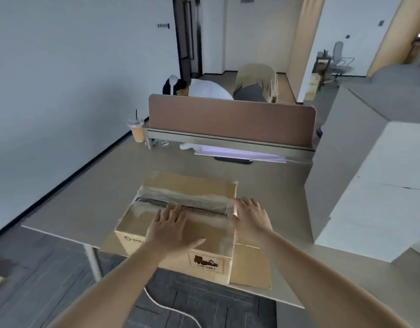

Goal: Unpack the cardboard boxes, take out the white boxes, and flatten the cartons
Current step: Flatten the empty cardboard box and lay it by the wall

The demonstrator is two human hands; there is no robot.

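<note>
The cardboard box [211, 261] sits at the 6 o'clock edge of the table [104, 185], with its taped seam [199, 210] slightly parted. The left hand [171, 229] lies flat on the near flap [140, 215], fingers straight, grasping nothing. The right hand [250, 215] rests at the seam's 3 o'clock end, fingers spread and released. The white boxes [381, 185] are stacked at 3 o'clock.

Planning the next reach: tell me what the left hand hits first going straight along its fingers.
Likely the crinkled tape along the slit seam of the cardboard box, just past the left hand; depth is unclear.
</note>
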